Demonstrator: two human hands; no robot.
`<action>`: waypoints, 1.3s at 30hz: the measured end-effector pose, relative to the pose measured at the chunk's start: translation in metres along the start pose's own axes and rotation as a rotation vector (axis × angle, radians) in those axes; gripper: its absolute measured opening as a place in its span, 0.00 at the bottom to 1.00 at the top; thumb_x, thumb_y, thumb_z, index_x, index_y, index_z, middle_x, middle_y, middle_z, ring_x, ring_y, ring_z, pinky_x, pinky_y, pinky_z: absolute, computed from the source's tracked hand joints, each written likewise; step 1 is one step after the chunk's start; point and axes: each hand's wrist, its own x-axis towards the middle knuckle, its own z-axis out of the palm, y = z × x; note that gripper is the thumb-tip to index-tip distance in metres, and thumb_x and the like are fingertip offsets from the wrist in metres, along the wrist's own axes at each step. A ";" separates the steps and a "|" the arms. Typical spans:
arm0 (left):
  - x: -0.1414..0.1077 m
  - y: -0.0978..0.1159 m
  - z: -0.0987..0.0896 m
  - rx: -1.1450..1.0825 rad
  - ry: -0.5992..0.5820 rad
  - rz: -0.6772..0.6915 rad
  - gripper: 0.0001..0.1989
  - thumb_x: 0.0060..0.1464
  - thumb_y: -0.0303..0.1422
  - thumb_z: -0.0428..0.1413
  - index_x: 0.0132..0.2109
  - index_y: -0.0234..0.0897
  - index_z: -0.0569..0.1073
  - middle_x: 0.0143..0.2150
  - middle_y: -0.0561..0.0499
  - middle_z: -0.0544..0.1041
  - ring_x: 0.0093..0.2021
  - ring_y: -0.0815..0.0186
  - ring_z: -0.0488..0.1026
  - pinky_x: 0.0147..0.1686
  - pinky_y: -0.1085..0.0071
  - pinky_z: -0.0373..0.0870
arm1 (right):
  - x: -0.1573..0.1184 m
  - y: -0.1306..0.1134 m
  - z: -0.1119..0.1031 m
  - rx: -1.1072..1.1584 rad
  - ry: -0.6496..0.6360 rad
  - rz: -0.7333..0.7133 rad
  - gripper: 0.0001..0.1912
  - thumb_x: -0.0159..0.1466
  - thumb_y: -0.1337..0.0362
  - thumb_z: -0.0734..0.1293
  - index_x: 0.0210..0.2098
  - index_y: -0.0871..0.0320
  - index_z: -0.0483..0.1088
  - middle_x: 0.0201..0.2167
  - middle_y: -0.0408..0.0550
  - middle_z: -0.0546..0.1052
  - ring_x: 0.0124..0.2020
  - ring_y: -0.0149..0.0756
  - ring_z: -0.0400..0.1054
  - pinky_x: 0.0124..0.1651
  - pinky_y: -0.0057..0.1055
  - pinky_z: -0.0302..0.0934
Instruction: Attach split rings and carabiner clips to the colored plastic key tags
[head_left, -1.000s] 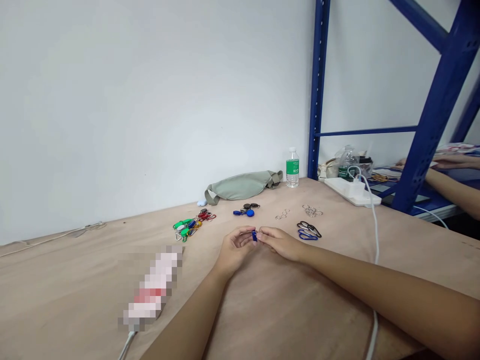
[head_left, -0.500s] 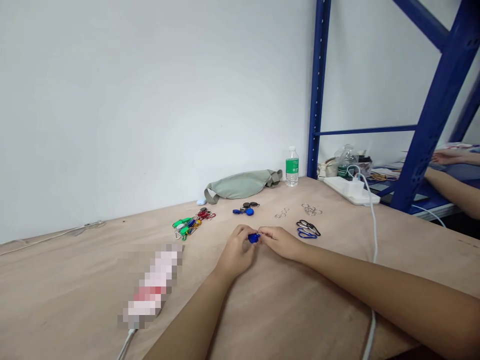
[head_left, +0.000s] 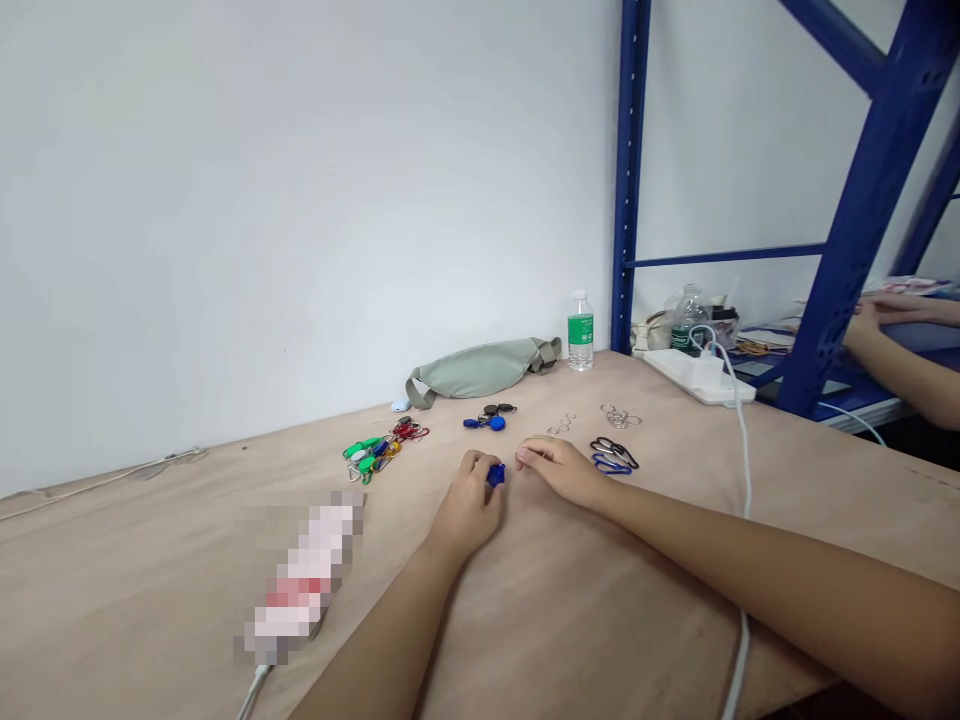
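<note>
Well, the hands were apart, the left hand (head_left: 469,508) curled against a blue key tag (head_left: 495,476), the right hand (head_left: 559,470) empty on the plywood tabletop (head_left: 172,560), beside black and blue carabiners (head_left: 613,456), with split rings (head_left: 561,425) ahead.

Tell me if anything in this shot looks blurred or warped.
In the head view, a pixelated patch hides something on the table, the blue shelf post looks tilted, probably from the wide lens, and the blue key tag stays fairly sharp.
</note>
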 end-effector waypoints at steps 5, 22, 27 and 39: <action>0.000 -0.011 -0.001 0.051 -0.045 -0.013 0.16 0.42 0.23 0.49 0.39 0.38 0.72 0.38 0.46 0.68 0.39 0.61 0.65 0.44 0.64 0.59 | 0.001 -0.002 -0.003 0.172 0.020 0.110 0.18 0.59 0.54 0.56 0.29 0.59 0.71 0.25 0.45 0.67 0.31 0.33 0.61 0.37 0.29 0.53; 0.002 0.007 0.003 -0.191 0.058 -0.158 0.09 0.44 0.36 0.55 0.33 0.35 0.71 0.27 0.52 0.72 0.28 0.70 0.65 0.30 0.73 0.60 | -0.001 -0.001 0.012 0.695 -0.044 0.224 0.14 0.51 0.55 0.66 0.27 0.61 0.65 0.19 0.41 0.70 0.22 0.27 0.64 0.29 0.28 0.58; 0.006 0.001 0.004 -0.521 0.153 -0.300 0.10 0.45 0.36 0.55 0.34 0.33 0.69 0.28 0.51 0.72 0.28 0.71 0.67 0.33 0.73 0.64 | -0.003 0.000 0.010 0.607 -0.003 0.191 0.11 0.50 0.59 0.67 0.26 0.62 0.69 0.22 0.43 0.73 0.25 0.29 0.66 0.35 0.29 0.60; 0.003 0.003 0.003 -0.488 -0.017 -0.324 0.18 0.47 0.37 0.52 0.44 0.32 0.72 0.27 0.52 0.71 0.24 0.73 0.65 0.30 0.74 0.64 | -0.007 0.005 0.013 0.685 -0.165 0.006 0.06 0.44 0.67 0.72 0.22 0.61 0.72 0.25 0.46 0.76 0.29 0.33 0.70 0.35 0.30 0.64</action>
